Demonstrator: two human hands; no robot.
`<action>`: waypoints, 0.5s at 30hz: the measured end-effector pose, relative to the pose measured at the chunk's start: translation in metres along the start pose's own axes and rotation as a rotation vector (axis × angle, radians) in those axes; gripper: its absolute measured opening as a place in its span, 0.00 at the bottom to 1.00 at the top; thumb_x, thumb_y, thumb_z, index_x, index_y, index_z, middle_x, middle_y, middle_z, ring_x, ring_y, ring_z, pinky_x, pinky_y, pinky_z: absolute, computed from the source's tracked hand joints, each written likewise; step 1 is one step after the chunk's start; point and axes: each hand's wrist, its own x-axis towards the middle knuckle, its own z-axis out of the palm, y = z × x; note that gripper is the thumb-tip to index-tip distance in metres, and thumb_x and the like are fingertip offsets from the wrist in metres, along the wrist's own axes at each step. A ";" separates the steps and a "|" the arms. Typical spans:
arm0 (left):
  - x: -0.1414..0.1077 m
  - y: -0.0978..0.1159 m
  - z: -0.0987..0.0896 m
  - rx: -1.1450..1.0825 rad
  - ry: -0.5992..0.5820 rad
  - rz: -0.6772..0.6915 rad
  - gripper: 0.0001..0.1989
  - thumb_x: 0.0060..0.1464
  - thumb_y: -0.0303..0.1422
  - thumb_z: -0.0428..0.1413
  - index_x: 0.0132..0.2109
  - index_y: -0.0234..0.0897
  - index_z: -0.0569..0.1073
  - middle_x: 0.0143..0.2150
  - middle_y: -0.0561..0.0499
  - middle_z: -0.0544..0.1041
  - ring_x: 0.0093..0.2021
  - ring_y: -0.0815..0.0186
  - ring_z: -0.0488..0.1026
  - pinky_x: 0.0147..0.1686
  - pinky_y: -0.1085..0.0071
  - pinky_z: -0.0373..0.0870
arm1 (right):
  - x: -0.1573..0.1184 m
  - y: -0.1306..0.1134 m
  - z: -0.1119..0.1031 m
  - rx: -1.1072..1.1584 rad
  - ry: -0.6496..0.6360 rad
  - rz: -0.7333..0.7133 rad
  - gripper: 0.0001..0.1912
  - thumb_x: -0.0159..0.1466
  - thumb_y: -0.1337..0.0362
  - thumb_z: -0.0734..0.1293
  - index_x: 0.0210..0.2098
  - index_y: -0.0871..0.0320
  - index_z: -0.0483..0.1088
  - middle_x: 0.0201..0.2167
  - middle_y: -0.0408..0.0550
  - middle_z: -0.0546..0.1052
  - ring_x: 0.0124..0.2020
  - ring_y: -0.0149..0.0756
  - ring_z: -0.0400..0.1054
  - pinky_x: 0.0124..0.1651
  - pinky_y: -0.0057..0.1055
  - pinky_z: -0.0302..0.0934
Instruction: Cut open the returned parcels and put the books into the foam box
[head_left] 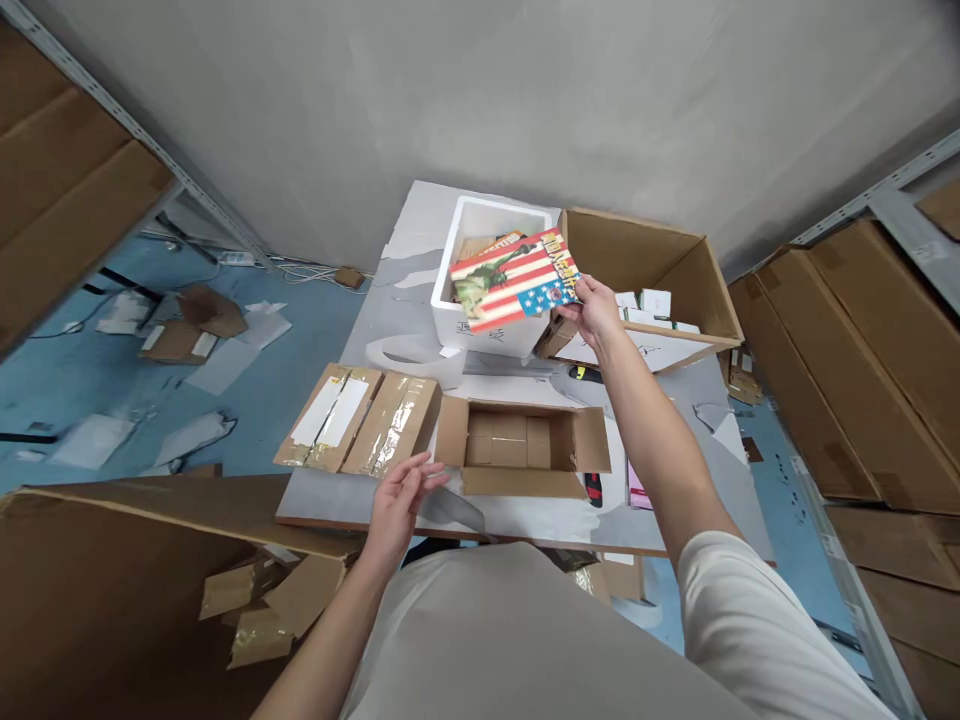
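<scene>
My right hand (596, 312) grips the lower right corner of a flat card (510, 280) with red and white stripes, stars and a green statue. The card is tilted over the white foam box (491, 338), which has similar printed items inside. My left hand (405, 500) holds nothing, its fingers slightly curled and apart, near the table's front edge. Between my hands lies an open cardboard box (525, 484) with its flaps spread and nothing visible inside but its cardboard bottom. Two taped brown boxes (394, 425) lie left of it.
A large open carton (641, 240) with small white boxes stands at the back right. A black and red tool (593, 490) lies by the open box. Shelves of cartons (862, 370) flank the right side; a big carton (112, 590) is at lower left.
</scene>
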 end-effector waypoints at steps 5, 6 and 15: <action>-0.007 -0.024 -0.035 0.117 0.228 -0.051 0.26 0.40 0.49 0.65 0.42 0.36 0.74 0.37 0.47 0.81 0.35 0.61 0.79 0.41 0.64 0.74 | 0.094 0.034 0.056 0.060 0.174 -0.013 0.18 0.67 0.59 0.59 0.56 0.51 0.62 0.42 0.46 0.75 0.38 0.30 0.73 0.40 0.33 0.73; -0.008 -0.029 -0.040 0.143 0.248 -0.075 0.26 0.40 0.50 0.65 0.42 0.36 0.74 0.37 0.47 0.81 0.35 0.60 0.79 0.40 0.64 0.74 | 0.105 0.044 0.064 0.050 0.191 0.011 0.18 0.68 0.60 0.58 0.57 0.51 0.61 0.44 0.47 0.75 0.39 0.30 0.73 0.41 0.33 0.73; 0.019 -0.072 -0.057 0.594 0.011 -0.108 0.28 0.39 0.46 0.64 0.46 0.35 0.74 0.48 0.39 0.77 0.50 0.51 0.74 0.52 0.55 0.68 | 0.070 0.061 0.031 -0.310 -0.171 -0.018 0.29 0.59 0.68 0.68 0.59 0.56 0.60 0.58 0.52 0.68 0.59 0.38 0.62 0.59 0.42 0.59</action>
